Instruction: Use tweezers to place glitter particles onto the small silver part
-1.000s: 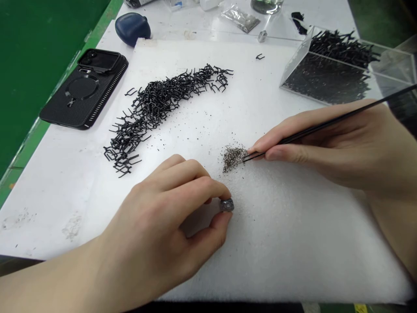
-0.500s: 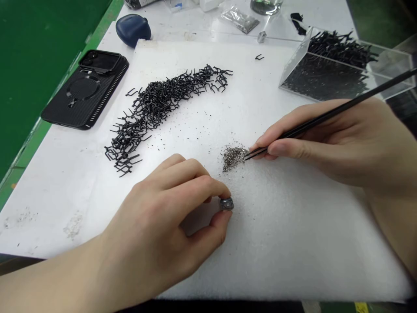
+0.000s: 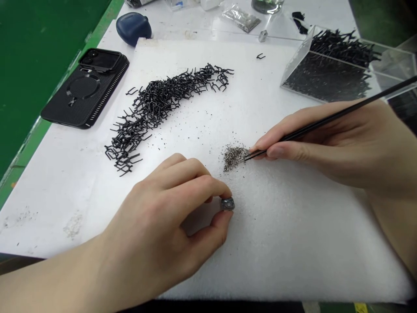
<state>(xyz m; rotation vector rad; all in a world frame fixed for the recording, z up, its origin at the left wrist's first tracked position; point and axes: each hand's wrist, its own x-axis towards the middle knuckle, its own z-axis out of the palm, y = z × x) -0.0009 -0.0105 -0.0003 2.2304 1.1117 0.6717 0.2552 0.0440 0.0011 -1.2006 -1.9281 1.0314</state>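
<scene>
Grey and shiny, a little pile of bits (image 3: pixel 233 158) has the tips of black tweezers (image 3: pixel 325 120) at its right edge, held in the right hand (image 3: pixel 345 152). On the pile's near side, the left hand (image 3: pixel 166 213) pinches a small grey block (image 3: pixel 227 203). A hard poke with the tweezers could scatter the pile, and a loose pinch could let the block tip over.
</scene>
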